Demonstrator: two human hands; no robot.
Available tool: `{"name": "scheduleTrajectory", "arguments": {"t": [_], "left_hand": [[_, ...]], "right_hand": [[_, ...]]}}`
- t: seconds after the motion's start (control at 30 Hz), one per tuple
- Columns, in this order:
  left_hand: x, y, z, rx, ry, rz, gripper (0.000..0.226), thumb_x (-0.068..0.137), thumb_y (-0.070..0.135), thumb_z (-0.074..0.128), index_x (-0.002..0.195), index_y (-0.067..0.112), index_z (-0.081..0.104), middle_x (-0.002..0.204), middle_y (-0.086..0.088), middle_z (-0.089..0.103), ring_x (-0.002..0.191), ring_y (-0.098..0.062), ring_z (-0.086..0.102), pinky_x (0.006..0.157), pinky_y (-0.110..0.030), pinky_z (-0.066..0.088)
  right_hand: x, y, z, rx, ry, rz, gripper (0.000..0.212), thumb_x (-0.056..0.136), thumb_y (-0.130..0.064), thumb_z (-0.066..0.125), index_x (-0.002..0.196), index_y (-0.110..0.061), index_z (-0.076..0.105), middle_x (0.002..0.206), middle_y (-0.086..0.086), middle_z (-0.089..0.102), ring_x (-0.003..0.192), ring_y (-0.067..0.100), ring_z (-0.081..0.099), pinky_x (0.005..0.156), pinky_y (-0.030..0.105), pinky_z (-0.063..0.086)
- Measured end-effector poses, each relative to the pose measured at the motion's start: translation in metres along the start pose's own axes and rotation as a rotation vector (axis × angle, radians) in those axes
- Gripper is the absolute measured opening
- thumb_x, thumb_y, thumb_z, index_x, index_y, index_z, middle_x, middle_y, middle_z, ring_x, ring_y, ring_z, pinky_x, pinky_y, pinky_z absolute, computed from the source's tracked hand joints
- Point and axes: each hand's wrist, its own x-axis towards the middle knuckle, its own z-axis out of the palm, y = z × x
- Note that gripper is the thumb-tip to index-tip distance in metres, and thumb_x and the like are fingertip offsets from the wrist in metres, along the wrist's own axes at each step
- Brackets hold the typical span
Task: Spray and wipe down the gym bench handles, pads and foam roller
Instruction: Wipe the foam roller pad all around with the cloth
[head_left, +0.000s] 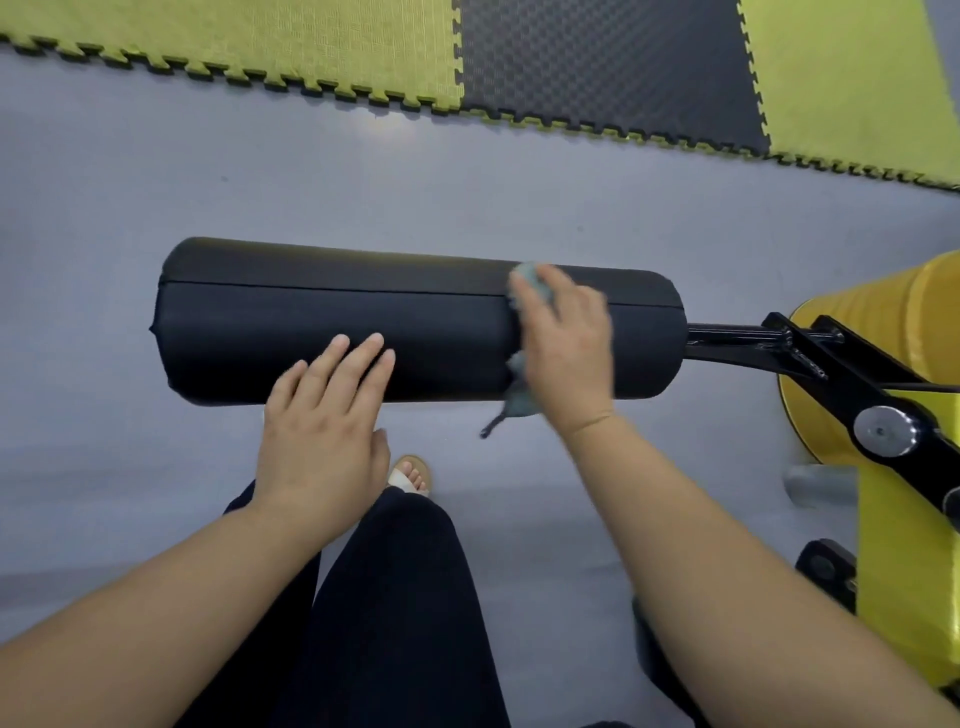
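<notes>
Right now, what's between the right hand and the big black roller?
A grey cloth. The right hand presses it against the foam roller; bits of it peek out above and below the hand, as the head view shows.

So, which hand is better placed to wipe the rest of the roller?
Right: the right hand presses the cloth on the roller; the left hand lies bare on it.

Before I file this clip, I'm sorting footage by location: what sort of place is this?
Most likely a gym or workout room. A black foam roller sits on the steel arm of a yellow-framed exercise machine, and interlocking yellow and black foam mats cover part of the floor.
</notes>
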Motion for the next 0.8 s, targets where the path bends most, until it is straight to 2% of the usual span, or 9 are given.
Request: {"name": "scheduleTrajectory", "arguments": {"t": [0.07, 0.17, 0.23, 0.3, 0.37, 0.47, 0.6, 0.7, 0.8], "left_hand": [[0.014, -0.003, -0.008, -0.054, 0.08, -0.063, 0.058, 0.075, 0.026, 0.044, 0.129, 0.009, 0.053, 0.133, -0.011, 0.053, 0.123, -0.032, 0.046, 0.099, -0.043, 0.028], [0.034, -0.018, -0.02, -0.086, 0.098, -0.227, 0.065, 0.077, 0.035, 0.053, 0.137, 0.011, 0.043, 0.145, -0.014, 0.037, 0.137, -0.036, 0.026, 0.111, -0.05, 0.015], [0.037, -0.035, -0.021, -0.121, 0.04, -0.36, 0.07, 0.083, 0.043, 0.055, 0.143, 0.014, 0.033, 0.152, -0.012, 0.024, 0.143, -0.033, 0.009, 0.114, -0.05, 0.002], [0.033, -0.048, -0.02, -0.097, 0.008, -0.374, 0.075, 0.082, 0.052, 0.05, 0.144, 0.014, 0.031, 0.153, -0.011, 0.023, 0.144, -0.03, 0.007, 0.115, -0.048, 0.002], [0.029, -0.055, -0.019, -0.06, 0.005, -0.323, 0.074, 0.081, 0.052, 0.051, 0.143, 0.015, 0.034, 0.151, -0.011, 0.028, 0.143, -0.029, 0.013, 0.115, -0.046, 0.006], [0.034, -0.056, -0.023, -0.045, -0.006, -0.336, 0.07, 0.081, 0.047, 0.061, 0.14, 0.017, 0.04, 0.148, -0.009, 0.034, 0.141, -0.029, 0.019, 0.111, -0.046, 0.012], [0.036, -0.064, -0.035, -0.087, 0.044, -0.341, 0.063, 0.077, 0.046, 0.044, 0.131, 0.015, 0.051, 0.138, -0.006, 0.048, 0.131, -0.03, 0.036, 0.103, -0.046, 0.025], [0.037, -0.079, -0.039, -0.131, 0.076, -0.388, 0.055, 0.083, 0.042, 0.042, 0.13, 0.016, 0.051, 0.134, -0.006, 0.049, 0.126, -0.032, 0.038, 0.102, -0.047, 0.027], [0.037, -0.093, -0.04, -0.244, 0.06, -0.59, 0.062, 0.086, 0.046, 0.056, 0.139, 0.021, 0.038, 0.141, -0.007, 0.037, 0.129, -0.032, 0.032, 0.106, -0.046, 0.027]], "right_hand": [[-0.003, 0.041, -0.006, -0.086, 0.063, 0.176, 0.044, 0.071, -0.011, 0.044, 0.107, -0.009, 0.069, 0.112, 0.019, 0.064, 0.079, 0.037, 0.056, 0.076, 0.036, 0.039], [-0.01, 0.071, -0.007, -0.14, 0.153, 0.486, 0.029, 0.088, -0.008, 0.049, 0.107, -0.01, 0.07, 0.118, 0.025, 0.06, 0.086, 0.047, 0.055, 0.081, 0.042, 0.045], [-0.007, 0.059, -0.006, -0.1, 0.131, 0.675, 0.032, 0.091, -0.011, 0.046, 0.114, -0.011, 0.068, 0.126, 0.024, 0.056, 0.096, 0.048, 0.05, 0.087, 0.036, 0.033], [0.003, 0.035, 0.001, -0.044, 0.115, 0.76, 0.042, 0.083, -0.012, 0.038, 0.113, -0.012, 0.067, 0.129, 0.018, 0.056, 0.101, 0.042, 0.048, 0.085, 0.028, 0.026], [0.017, 0.001, 0.007, 0.036, 0.095, 0.67, 0.044, 0.073, -0.005, 0.038, 0.102, -0.013, 0.07, 0.118, 0.013, 0.064, 0.092, 0.04, 0.054, 0.076, 0.027, 0.025], [0.03, -0.071, 0.019, 0.196, 0.122, 0.403, 0.044, 0.074, -0.002, 0.037, 0.096, -0.013, 0.073, 0.105, 0.011, 0.068, 0.073, 0.034, 0.055, 0.069, 0.03, 0.028], [0.03, -0.149, 0.019, 0.297, 0.024, 0.06, 0.044, 0.07, -0.003, 0.045, 0.105, -0.011, 0.071, 0.11, 0.014, 0.066, 0.078, 0.031, 0.049, 0.066, 0.034, 0.04], [0.023, -0.11, 0.016, 0.232, 0.026, -0.049, 0.048, 0.068, 0.0, 0.05, 0.11, -0.013, 0.07, 0.113, 0.011, 0.066, 0.085, 0.027, 0.043, 0.066, 0.034, 0.042], [0.011, -0.044, 0.009, 0.069, 0.116, 0.088, 0.041, 0.073, 0.002, 0.053, 0.106, -0.014, 0.071, 0.111, 0.01, 0.067, 0.078, 0.032, 0.052, 0.065, 0.035, 0.048]]}}
